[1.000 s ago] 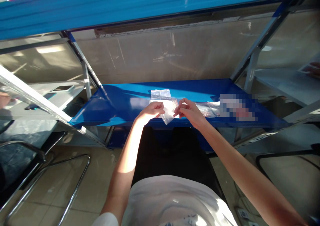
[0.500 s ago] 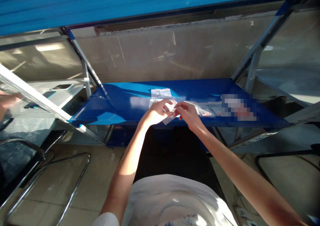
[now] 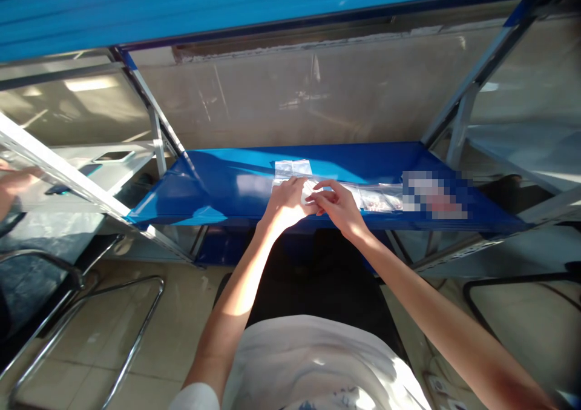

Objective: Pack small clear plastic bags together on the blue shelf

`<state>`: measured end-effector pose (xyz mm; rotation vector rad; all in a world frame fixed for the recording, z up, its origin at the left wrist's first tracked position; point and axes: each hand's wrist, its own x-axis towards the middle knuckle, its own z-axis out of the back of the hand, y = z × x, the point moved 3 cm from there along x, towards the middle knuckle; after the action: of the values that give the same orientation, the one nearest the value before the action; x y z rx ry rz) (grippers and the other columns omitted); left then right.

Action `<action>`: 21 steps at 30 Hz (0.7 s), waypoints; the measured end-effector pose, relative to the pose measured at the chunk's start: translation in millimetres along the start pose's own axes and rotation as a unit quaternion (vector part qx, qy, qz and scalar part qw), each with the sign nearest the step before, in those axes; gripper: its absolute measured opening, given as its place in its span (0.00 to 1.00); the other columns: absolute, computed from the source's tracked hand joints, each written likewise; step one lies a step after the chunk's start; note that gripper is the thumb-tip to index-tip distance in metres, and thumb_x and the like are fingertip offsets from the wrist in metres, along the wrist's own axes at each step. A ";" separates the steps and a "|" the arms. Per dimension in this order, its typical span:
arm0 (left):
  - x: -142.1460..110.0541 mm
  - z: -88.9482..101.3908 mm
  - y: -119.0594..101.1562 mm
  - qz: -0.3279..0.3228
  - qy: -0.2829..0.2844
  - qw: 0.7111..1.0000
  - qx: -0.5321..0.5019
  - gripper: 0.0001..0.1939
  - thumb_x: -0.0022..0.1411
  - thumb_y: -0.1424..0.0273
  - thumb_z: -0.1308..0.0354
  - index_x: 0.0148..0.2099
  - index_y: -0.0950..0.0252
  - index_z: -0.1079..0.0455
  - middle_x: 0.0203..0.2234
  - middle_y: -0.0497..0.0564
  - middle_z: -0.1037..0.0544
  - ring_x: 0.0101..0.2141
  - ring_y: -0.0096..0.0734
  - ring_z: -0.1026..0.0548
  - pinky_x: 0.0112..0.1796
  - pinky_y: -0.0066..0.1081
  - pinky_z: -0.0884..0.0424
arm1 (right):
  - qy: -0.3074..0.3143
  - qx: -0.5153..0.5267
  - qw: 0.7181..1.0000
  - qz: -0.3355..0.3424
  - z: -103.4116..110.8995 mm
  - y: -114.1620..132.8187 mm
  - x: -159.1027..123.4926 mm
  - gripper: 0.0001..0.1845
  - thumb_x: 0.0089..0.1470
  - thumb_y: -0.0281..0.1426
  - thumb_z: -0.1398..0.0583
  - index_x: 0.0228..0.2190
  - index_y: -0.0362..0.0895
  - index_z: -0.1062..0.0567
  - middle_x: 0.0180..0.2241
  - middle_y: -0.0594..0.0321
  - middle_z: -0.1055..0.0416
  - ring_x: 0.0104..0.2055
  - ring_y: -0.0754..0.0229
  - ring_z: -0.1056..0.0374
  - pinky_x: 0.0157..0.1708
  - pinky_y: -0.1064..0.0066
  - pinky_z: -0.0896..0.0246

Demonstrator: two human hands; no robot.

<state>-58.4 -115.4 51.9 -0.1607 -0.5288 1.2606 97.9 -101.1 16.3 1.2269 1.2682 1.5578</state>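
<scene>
Under the fingers, on the blue metal shelf (image 3: 218, 207), lies a clear zip bag (image 3: 293, 169), its top strip showing just above the left hand (image 3: 287, 203). That hand's fingers (image 3: 294, 185) curl down over the bag, holding it against the shelf. The right hand (image 3: 339, 207) pinches the bag between thumb and forefinger (image 3: 315, 197), nearly closed, and the two hands almost touch. Just right of the fingers lies a second clear bag (image 3: 376, 199) holding something reddish, then a pixelated patch (image 3: 433, 197). Well left of them, beyond the shelf's end, another person's hand (image 3: 11, 181) shows.
</scene>
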 end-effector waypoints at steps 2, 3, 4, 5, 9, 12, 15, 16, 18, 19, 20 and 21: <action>1.4 -1.2 1.0 0.002 -0.003 1.000 -0.008 0.26 0.62 0.60 0.31 0.60 0.60 0.26 0.52 0.55 0.19 0.52 0.47 0.20 0.53 0.42 0.23 | 0.000 -0.002 1.000 0.002 -1.3 -1.0 1.0 0.25 0.54 0.53 0.29 0.40 0.48 0.25 0.32 0.59 0.17 0.30 0.56 0.24 0.27 0.67 0.28; 2.1 -1.2 3.0 0.001 -0.006 1.000 -0.017 0.26 0.62 0.60 0.31 0.60 0.60 0.26 0.52 0.55 0.19 0.52 0.46 0.20 0.53 0.41 0.23 | 0.003 -0.003 1.000 0.001 -2.1 -0.9 1.9 0.25 0.53 0.54 0.29 0.39 0.48 0.25 0.32 0.59 0.17 0.31 0.56 0.24 0.27 0.67 0.27; 2.7 -0.8 5.5 0.000 -0.008 1.000 -0.028 0.27 0.62 0.60 0.31 0.61 0.60 0.26 0.53 0.55 0.19 0.52 0.45 0.20 0.53 0.40 0.24 | 0.008 -0.004 1.000 -0.001 -3.1 -0.4 3.1 0.26 0.53 0.56 0.30 0.39 0.48 0.24 0.33 0.59 0.17 0.32 0.55 0.23 0.27 0.67 0.27; 3.1 0.0 8.6 0.001 -0.011 0.999 -0.039 0.28 0.61 0.60 0.30 0.61 0.60 0.27 0.54 0.55 0.20 0.52 0.44 0.21 0.53 0.39 0.24 | 0.016 -0.004 1.000 -0.003 -4.1 0.7 4.5 0.27 0.53 0.57 0.30 0.39 0.48 0.24 0.33 0.58 0.17 0.33 0.54 0.23 0.27 0.67 0.27; 4.2 5.6 21.5 0.009 -0.005 0.996 -0.083 0.29 0.60 0.54 0.29 0.59 0.61 0.24 0.52 0.56 0.19 0.50 0.44 0.21 0.50 0.38 0.25 | 0.057 -0.004 0.998 -0.016 -8.5 9.5 11.6 0.28 0.54 0.58 0.31 0.39 0.47 0.23 0.38 0.56 0.16 0.38 0.53 0.22 0.28 0.68 0.26; 4.8 11.8 28.8 0.002 -0.016 0.995 -0.101 0.26 0.60 0.51 0.30 0.54 0.61 0.22 0.47 0.54 0.18 0.48 0.43 0.21 0.49 0.36 0.26 | 0.073 -0.011 0.997 -0.016 -11.7 17.1 18.0 0.27 0.54 0.57 0.31 0.39 0.47 0.22 0.39 0.56 0.17 0.37 0.54 0.22 0.29 0.69 0.26; 5.9 15.8 35.4 0.002 -0.036 0.993 -0.113 0.24 0.60 0.52 0.30 0.52 0.61 0.21 0.43 0.53 0.17 0.44 0.41 0.21 0.45 0.34 0.27 | 0.088 -0.033 0.996 -0.007 -17.2 22.4 24.9 0.26 0.57 0.56 0.33 0.38 0.47 0.20 0.38 0.55 0.18 0.37 0.54 0.23 0.30 0.69 0.26; 6.2 16.6 37.7 0.005 -0.044 0.993 -0.114 0.23 0.60 0.53 0.30 0.51 0.61 0.21 0.42 0.53 0.17 0.42 0.40 0.21 0.44 0.34 0.27 | 0.094 -0.041 0.995 -0.001 -19.0 23.8 27.6 0.25 0.57 0.56 0.33 0.37 0.46 0.20 0.37 0.55 0.18 0.38 0.54 0.23 0.30 0.69 0.26; 6.6 18.7 43.2 0.014 -0.064 0.991 -0.113 0.21 0.60 0.55 0.30 0.50 0.62 0.20 0.42 0.54 0.17 0.41 0.39 0.22 0.43 0.34 0.27 | 0.115 -0.050 0.992 0.009 -20.9 26.6 34.4 0.24 0.59 0.56 0.34 0.37 0.46 0.20 0.37 0.55 0.18 0.38 0.54 0.22 0.29 0.70 0.27; 6.5 20.3 46.6 0.023 -0.074 0.990 -0.114 0.20 0.60 0.56 0.29 0.50 0.62 0.20 0.42 0.54 0.18 0.41 0.39 0.22 0.43 0.34 0.27 | 0.132 -0.051 0.990 0.006 -20.3 27.9 38.9 0.24 0.59 0.55 0.33 0.38 0.46 0.20 0.38 0.55 0.18 0.39 0.53 0.22 0.29 0.70 0.27; 6.2 22.4 50.5 0.034 -0.084 0.989 -0.117 0.21 0.59 0.57 0.29 0.51 0.62 0.20 0.43 0.55 0.18 0.41 0.39 0.22 0.44 0.34 0.26 | 0.154 -0.053 0.987 -0.001 -18.4 29.1 44.4 0.23 0.58 0.54 0.32 0.40 0.47 0.20 0.38 0.55 0.18 0.39 0.53 0.21 0.29 0.70 0.28; 5.6 25.1 54.7 0.042 -0.092 0.987 -0.123 0.23 0.59 0.57 0.29 0.53 0.62 0.20 0.45 0.55 0.18 0.42 0.39 0.22 0.46 0.34 0.26 | 0.174 -0.055 0.983 -0.011 -15.0 30.0 50.9 0.23 0.57 0.52 0.31 0.43 0.47 0.20 0.39 0.55 0.18 0.39 0.52 0.21 0.29 0.69 0.28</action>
<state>-116.1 -97.3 53.5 -0.2768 -0.8453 1.2971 71.3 -62.7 55.4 0.8916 1.3842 1.8569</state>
